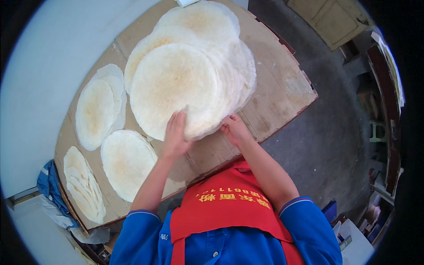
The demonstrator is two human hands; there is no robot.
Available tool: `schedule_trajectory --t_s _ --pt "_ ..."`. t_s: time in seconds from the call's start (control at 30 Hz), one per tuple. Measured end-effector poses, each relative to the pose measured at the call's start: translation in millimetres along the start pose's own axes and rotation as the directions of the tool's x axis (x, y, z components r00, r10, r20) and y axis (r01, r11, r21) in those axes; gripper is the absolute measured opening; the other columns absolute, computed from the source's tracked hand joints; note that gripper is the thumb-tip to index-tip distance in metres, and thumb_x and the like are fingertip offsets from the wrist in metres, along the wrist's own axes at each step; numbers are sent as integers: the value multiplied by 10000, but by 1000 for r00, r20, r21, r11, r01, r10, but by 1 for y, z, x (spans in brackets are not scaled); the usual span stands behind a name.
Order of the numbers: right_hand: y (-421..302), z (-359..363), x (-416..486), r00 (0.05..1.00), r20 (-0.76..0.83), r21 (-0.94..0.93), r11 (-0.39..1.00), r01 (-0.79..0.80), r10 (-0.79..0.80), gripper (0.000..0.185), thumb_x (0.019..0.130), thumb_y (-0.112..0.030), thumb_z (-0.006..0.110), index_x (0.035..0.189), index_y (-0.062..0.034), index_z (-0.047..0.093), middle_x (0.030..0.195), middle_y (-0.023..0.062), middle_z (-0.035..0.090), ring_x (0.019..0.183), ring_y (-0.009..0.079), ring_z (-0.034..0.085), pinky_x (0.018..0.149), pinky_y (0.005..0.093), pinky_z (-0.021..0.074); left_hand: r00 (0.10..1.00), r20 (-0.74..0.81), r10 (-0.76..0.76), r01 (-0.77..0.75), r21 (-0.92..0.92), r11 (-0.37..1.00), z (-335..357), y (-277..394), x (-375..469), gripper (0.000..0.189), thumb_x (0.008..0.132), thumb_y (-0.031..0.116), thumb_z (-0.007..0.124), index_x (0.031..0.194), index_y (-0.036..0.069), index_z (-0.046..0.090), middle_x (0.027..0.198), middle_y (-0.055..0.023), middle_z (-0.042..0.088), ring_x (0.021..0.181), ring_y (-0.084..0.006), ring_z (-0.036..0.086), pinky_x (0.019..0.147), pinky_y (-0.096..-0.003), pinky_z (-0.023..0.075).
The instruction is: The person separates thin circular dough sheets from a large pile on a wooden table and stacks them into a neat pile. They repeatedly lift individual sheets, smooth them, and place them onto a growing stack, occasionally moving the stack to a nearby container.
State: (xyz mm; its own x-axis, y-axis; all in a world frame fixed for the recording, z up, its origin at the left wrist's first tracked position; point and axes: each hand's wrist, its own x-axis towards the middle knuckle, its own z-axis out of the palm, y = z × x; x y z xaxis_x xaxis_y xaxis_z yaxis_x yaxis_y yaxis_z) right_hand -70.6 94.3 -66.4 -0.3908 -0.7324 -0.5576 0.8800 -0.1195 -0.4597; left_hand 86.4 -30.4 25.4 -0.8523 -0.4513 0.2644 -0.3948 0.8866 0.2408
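Observation:
A tall, overlapping stack of round, thin flatbreads (175, 82), pale with browned middles, lies on a cardboard-covered table (271, 106). My left hand (177, 135) is at the stack's near edge, its fingers over the top bread. Motion blurs it, and I cannot tell whether its thumb grips the rim. To its right, my right hand (236, 130) has thumb and fingertips pinched together at the stack's lower right rim. The edge between those fingertips is mostly hidden.
Left of the stack lie smaller flatbread piles: one upper left (94, 114), one nearer me (127, 162), and one with folded pieces (81, 185). A wall (59, 73) borders the table's left. Dark floor (318, 139) and a cabinet (331, 20) are at right.

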Motion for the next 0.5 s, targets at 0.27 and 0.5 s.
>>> schedule_trajectory --t_s 0.27,0.5 --pt "-10 37 12 977 -211 -192 980 -46 5 352 823 -114 580 1141 -21 464 1061 86 560 933 186 554 735 330 465 950 202 -239 252 -40 967 37 28 49 425 758 143 578 1142 -11 479 910 -192 608 759 -330 597 688 -395 481" --pt "12 6 26 984 -162 -140 989 49 -72 401 836 -135 574 1188 3 441 1079 99 562 955 222 542 825 364 427 973 -57 -222 228 152 962 -123 -69 152 139 737 56 492 815 42 607 702 -189 592 711 -342 591 627 -397 457"
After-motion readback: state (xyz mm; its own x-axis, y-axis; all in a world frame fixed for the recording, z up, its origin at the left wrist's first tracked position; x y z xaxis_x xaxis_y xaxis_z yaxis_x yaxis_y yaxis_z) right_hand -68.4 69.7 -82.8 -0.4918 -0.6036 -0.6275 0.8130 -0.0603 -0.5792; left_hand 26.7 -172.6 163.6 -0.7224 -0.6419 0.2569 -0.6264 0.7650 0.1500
